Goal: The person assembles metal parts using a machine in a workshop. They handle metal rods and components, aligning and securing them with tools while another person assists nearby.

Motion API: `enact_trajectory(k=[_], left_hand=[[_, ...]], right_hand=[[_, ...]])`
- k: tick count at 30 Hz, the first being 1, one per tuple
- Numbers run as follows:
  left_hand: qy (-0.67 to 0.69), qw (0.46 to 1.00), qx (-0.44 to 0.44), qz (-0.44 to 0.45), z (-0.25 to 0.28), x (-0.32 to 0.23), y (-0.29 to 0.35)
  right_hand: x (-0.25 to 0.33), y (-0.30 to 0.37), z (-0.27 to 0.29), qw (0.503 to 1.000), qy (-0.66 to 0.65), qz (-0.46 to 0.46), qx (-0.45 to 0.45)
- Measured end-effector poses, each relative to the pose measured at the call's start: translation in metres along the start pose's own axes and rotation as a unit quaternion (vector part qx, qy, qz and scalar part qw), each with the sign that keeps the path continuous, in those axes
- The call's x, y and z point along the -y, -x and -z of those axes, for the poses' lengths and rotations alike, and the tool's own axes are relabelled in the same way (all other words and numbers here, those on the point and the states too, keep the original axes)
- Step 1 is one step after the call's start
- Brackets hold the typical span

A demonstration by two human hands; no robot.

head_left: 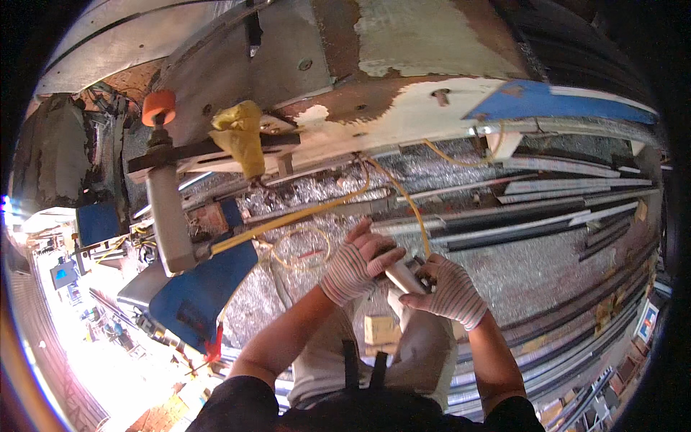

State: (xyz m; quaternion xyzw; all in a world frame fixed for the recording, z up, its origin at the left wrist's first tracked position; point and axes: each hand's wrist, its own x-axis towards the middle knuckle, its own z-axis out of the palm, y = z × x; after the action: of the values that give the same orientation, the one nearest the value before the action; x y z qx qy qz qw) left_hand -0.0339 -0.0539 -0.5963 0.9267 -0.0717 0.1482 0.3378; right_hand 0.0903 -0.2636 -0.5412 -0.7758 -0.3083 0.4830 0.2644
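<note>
Gloved hands on a short metal tube.
Left hand [358, 268] and right hand [448, 289] (striped knit gloves) both gripping smooth cylindrical tube [404, 277], below yellow hose [302, 214].

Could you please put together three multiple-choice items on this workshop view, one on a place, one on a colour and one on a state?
1. Where is the short metal piece?
A. between both gloved hands
B. on the floor
C. hanging from the hose

2. What colour is the knob atop the clamp at upper left?
A. green
B. orange
C. white

3. How does the right hand stand?
A. open and empty
B. out of view
C. closed on the metal piece

Answers: 1 A, since the left hand and the right hand both grip it; 2 B, it shows orange; 3 C, its fingers wrap the piece's end.
</note>
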Motion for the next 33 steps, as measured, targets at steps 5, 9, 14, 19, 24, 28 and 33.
enact_trajectory(k=[5,9,14,19,24,28,33], left_hand=[[0.027,0.999,-0.020,0.026,-0.057,0.061,0.039],[0.043,0.999,0.009,0.000,-0.098,0.102,0.046],[0.099,0.975,0.135,0.144,-0.153,0.150,0.049],[0.045,0.994,0.103,0.015,-0.201,0.189,0.069],[-0.028,0.994,0.071,-0.077,-0.203,0.198,0.077],[-0.057,0.992,0.106,-0.021,-0.194,0.183,0.074],[0.002,0.997,0.069,-0.017,-0.194,0.169,0.069]], right_hand=[[-0.051,-0.081,-0.008,0.995,-0.088,0.012,0.042],[-0.092,-0.139,-0.018,0.979,-0.085,0.174,0.058],[-0.140,-0.196,-0.043,0.941,-0.209,0.246,0.099],[-0.177,-0.243,-0.067,0.938,-0.212,0.254,0.108],[-0.197,-0.263,-0.072,0.927,-0.279,0.210,0.135],[-0.207,-0.266,-0.077,0.910,-0.323,0.243,0.090],[-0.216,-0.262,-0.074,0.913,-0.331,0.238,0.029]])
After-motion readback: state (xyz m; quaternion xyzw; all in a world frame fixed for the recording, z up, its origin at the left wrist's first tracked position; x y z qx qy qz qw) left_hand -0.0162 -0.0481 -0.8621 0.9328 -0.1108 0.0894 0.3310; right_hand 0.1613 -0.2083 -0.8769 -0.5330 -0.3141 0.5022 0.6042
